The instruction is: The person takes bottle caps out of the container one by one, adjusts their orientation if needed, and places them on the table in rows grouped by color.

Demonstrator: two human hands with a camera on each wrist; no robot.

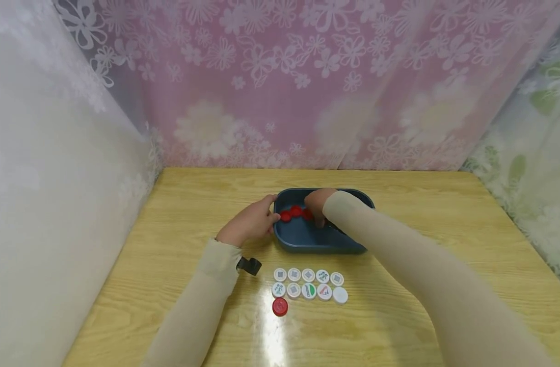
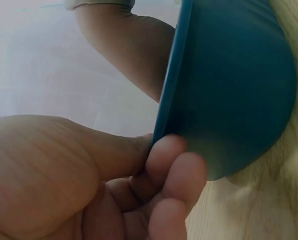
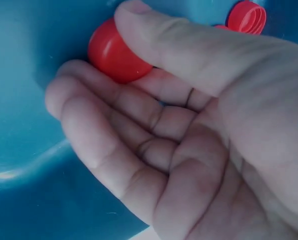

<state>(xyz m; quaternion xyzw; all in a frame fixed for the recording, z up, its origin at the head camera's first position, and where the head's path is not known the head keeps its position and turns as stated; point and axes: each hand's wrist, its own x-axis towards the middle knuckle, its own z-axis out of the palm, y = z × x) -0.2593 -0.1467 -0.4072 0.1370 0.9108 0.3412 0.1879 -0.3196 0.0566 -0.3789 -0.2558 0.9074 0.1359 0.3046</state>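
A dark blue plastic tub stands on the wooden table. My left hand pinches its left rim between thumb and fingers, as the left wrist view shows up close. Inside the tub is my right hand, reaching in over the right side. Between its thumb and curled fingers it pinches a red bottle cap. Other red caps lie in the tub near its left end, one of them turned with its threaded inside showing.
In front of the tub, white bottle caps sit in two rows on the table, some printed. A single red cap lies below the left end of these rows. Flowered curtains hang behind and at both sides.
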